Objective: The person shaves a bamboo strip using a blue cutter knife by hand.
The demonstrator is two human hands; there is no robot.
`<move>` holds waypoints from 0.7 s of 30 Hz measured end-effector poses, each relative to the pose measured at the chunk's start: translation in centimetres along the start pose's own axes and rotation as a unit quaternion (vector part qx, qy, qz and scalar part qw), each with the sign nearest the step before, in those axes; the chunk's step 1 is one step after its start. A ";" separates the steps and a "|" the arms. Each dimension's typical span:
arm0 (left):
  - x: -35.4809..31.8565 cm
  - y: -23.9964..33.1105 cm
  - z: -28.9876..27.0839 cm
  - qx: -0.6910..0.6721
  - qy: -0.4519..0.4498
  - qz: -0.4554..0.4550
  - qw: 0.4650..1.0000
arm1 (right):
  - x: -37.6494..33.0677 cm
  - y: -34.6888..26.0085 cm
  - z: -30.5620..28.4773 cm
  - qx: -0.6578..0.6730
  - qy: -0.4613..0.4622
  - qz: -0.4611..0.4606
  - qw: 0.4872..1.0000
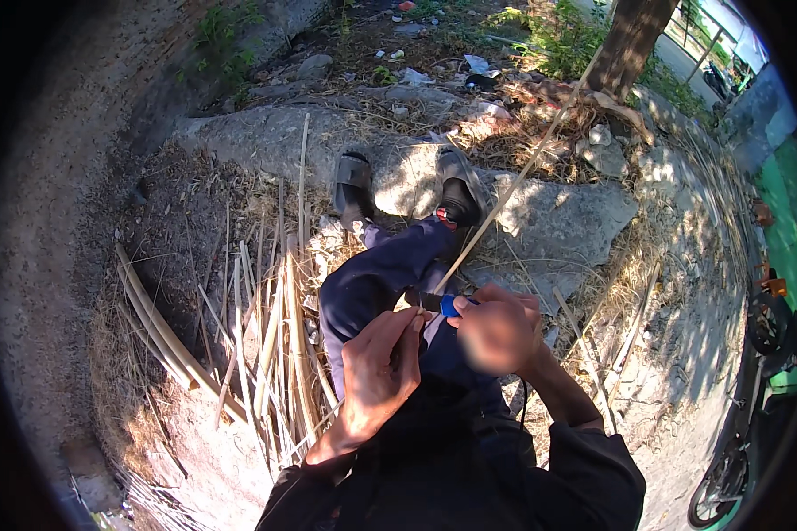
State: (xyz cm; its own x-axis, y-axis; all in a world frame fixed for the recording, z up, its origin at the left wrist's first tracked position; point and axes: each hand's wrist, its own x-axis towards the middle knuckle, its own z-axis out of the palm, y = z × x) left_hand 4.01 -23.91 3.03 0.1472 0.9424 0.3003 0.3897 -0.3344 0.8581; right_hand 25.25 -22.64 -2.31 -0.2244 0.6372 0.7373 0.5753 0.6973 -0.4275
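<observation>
My left hand (381, 361) is closed in a pinch, thumb against fingers, on the near end of a long thin bamboo strip (524, 174). From there the strip slants up and away to the right, toward the tree. My right hand (503, 329), partly smeared, is closed round the blue handle (449, 306) of a small knife. Its short dark blade (426, 301) points left and meets or crosses the strip just above my left fingertips; exactly where it touches, I cannot tell. Both hands are close together over my lap.
Bamboo strips (290, 345) lie heaped on the ground to my left, beside wider curved pieces (155, 327). My feet in grey sandals (460, 181) rest by a flat rock (567, 226). A tree trunk (629, 44) stands far right, a motorbike (722, 487) near right. A rough wall (71, 221) rises left.
</observation>
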 end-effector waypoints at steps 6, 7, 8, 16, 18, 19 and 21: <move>0.0 -0.5 0.2 0.002 0.008 0.009 1.000 | 0.0 0.7 0.6 -0.018 0.018 -0.004 1.000; 0.0 -0.7 0.2 0.003 0.008 0.010 1.000 | 0.0 0.8 0.8 -0.020 0.032 -0.005 0.999; 0.1 -0.8 0.2 0.008 0.011 0.009 1.000 | 0.3 0.7 0.7 -0.023 0.033 -0.006 0.999; -2.4 -2.1 -0.7 0.031 -0.052 -0.007 0.998 | 2.7 7.0 -1.7 -0.049 0.141 0.156 0.976; -4.0 -4.1 -1.1 0.028 -0.049 -0.001 0.998 | 2.6 11.4 -3.6 -0.094 0.173 0.224 0.955; -4.8 -4.8 -1.3 0.028 -0.044 0.001 0.999 | 1.7 14.8 -4.2 -0.082 0.209 0.198 0.954; -4.7 -4.7 -1.8 0.033 -0.064 -0.041 0.997 | -1.9 19.5 -6.1 -0.023 0.226 0.285 0.931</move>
State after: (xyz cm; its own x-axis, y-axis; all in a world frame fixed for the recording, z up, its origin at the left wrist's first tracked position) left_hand -0.18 -26.71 -1.67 0.2256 0.9593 0.1701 0.4644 -0.2594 0.8468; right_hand 41.72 -12.24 -8.91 0.4751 0.6894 0.5468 0.5349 0.2671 -0.8016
